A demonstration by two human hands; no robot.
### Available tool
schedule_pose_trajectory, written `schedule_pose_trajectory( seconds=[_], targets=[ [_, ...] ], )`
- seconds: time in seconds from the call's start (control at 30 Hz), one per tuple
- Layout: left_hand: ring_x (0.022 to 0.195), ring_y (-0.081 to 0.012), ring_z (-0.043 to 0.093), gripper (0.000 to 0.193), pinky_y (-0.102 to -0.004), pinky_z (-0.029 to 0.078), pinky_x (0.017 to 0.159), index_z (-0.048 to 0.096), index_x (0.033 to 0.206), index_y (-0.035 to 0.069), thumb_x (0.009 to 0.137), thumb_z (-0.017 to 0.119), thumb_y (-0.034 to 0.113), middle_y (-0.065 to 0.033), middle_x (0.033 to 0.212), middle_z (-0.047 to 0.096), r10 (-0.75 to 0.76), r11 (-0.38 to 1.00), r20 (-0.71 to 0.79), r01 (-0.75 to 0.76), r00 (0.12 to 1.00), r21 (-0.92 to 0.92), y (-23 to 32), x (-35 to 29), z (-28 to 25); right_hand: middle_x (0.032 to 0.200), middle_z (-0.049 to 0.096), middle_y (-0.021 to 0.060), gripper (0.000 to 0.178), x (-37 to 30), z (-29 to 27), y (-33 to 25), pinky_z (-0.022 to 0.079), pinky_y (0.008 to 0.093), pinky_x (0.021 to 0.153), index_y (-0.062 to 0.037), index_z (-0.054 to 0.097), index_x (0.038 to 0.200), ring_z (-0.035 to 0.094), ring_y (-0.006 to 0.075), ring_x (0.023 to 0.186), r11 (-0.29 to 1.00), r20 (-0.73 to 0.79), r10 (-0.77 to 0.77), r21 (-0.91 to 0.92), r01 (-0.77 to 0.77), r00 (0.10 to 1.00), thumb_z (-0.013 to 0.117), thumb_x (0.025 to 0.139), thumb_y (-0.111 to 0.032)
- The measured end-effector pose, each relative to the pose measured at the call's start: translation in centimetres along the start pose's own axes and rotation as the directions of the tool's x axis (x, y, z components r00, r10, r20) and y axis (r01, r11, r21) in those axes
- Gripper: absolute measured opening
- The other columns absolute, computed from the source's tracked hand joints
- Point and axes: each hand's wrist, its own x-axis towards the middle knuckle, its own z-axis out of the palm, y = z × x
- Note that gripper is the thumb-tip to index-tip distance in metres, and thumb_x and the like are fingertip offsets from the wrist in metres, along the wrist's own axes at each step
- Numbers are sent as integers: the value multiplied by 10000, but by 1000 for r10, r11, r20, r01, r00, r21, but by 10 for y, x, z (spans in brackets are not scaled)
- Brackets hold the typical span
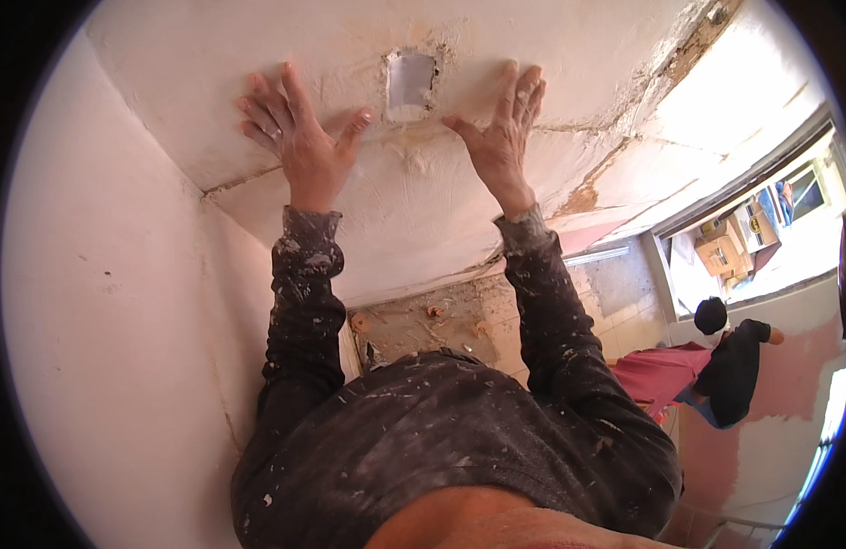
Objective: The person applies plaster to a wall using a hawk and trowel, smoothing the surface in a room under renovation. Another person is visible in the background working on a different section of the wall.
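Observation:
Both my arms reach forward to a pale board (386, 174) on the wall, its surface smeared with plaster. My left hand (304, 137) lies against it with fingers spread, left of a rough-edged rectangular cutout (411, 80). On the other side of that cutout, my right hand (501, 142) presses flat, its thumb pointing toward the hole. White dust or plaster marks the fingers. Neither hand holds anything. Dark sleeves spattered with white cover both forearms.
A bare white wall (102, 274) stands close on my left. Debris (432, 316) litters the floor below the board. To the right, another person (734, 371) in black is near an opening (761, 229) with cardboard boxes (723, 253) beyond. Cracked joints (597, 178) cross the board's right part.

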Motion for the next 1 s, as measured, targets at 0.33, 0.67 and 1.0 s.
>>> schedule_pose_trajectory(
  seconds=[0.33,0.67,1.0],
  targets=[
    [1387,-609,-247,1270,-780,-110,1024,-40,1579,79,759,748,644,-378,1552,-192,-141,989,36,142,989,-33,22,-14,15,1568,-116,378,1413,-21,13,5,1,634,1173,-56,-63,1573,-143,531,1458,974,-4,225,37,-224,974,846,643,-608],
    [1445,-565,-144,1102,-686,-72,1117,42,1587,82,846,699,566,-326,1605,-56,-13,995,162,-3,987,97,-15,-31,3,1621,-13,291,1152,71,-41,-28,70,675,1151,-103,90,1595,-23,524,1479,985,-127,-124,-132,107,984,740,765,-568],
    [1444,-576,-121,1019,-705,-53,1111,77,1593,104,889,622,599,-300,1618,-27,34,991,156,-53,987,124,-19,-37,2,1579,-94,363,1195,44,-10,-9,-65,675,1146,-98,53,1591,-159,556,1444,986,-95,-166,2,166,982,751,760,-598]
  ],
)
